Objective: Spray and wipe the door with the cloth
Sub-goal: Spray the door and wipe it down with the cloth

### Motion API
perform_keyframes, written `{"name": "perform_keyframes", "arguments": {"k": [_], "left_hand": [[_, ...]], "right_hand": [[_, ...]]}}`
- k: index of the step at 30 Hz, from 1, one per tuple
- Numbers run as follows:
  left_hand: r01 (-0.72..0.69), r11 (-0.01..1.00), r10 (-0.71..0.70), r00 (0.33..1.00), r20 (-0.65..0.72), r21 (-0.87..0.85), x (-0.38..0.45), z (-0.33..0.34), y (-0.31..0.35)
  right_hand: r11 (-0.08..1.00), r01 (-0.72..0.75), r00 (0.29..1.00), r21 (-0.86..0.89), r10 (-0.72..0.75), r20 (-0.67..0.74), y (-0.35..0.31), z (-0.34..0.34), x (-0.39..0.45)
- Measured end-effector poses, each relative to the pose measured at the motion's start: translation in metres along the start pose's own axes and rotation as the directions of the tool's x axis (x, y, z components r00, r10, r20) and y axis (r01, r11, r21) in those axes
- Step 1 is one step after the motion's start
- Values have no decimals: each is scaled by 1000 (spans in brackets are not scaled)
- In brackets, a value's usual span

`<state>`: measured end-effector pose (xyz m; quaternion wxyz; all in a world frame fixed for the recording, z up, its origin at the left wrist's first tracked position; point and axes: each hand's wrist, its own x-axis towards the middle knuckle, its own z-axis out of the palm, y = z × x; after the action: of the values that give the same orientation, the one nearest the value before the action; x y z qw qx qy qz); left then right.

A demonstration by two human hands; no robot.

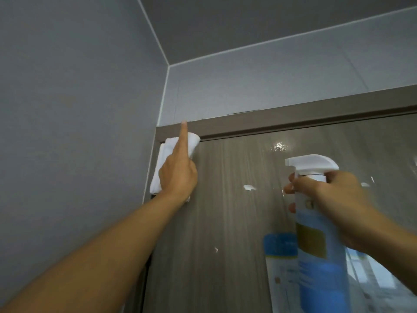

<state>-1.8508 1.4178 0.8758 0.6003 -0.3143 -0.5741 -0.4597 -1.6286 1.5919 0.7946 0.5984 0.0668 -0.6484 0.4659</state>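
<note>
The grey-brown wood-grain door [225,222] fills the lower right, glossy and wet-looking with light streaks. My left hand [178,175] holds a white folded cloth [159,168] against the door's top left corner. Its index finger points straight up onto the brown frame [293,119], and its other fingers look curled on the cloth. My right hand [327,197] grips the neck of a clear spray bottle [320,256] with blue liquid and a white trigger head. The nozzle points left along the door, and the bottle hangs just in front of the panel.
A blue and white sheet [279,256] is stuck to the door behind the bottle. Small white marks [249,187] dot the panel. A grey wall [79,98] closes in on the left, with pale wall and ceiling above the frame.
</note>
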Motion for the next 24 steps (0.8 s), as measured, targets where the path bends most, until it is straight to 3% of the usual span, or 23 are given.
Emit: {"name": "perform_keyframes", "arguments": {"k": [3, 5, 8, 13, 16, 19, 22, 24], "left_hand": [[75, 986, -54, 988, 147, -148, -2, 39, 0], [38, 999, -32, 972, 235, -18, -6, 53, -8], [-51, 968, -13, 967, 254, 244, 0, 56, -26], [61, 965, -116, 971, 208, 254, 1, 70, -13], [-6, 952, -56, 979, 195, 306, 5, 85, -5], [-96, 970, 26, 954, 298, 224, 9, 86, 10], [-231, 967, 163, 888, 429, 111, -3, 92, 41], [-394, 913, 300, 821, 485, 102, -26, 100, 57]], "right_hand": [[999, 33, 999, -20, -33, 1, 1, -9, 6], [998, 46, 999, -37, -46, 12, 4, -16, 9], [995, 72, 997, -70, -71, 20, 9, -27, 13], [990, 107, 994, -96, -104, 37, 15, -47, 16], [984, 144, 990, -101, -142, 25, 18, -62, 23], [985, 148, 989, -88, -147, 16, 24, -73, 32], [991, 124, 989, -52, -120, 84, 29, -73, 38], [988, 139, 989, -62, -135, 58, 30, -70, 40]]}}
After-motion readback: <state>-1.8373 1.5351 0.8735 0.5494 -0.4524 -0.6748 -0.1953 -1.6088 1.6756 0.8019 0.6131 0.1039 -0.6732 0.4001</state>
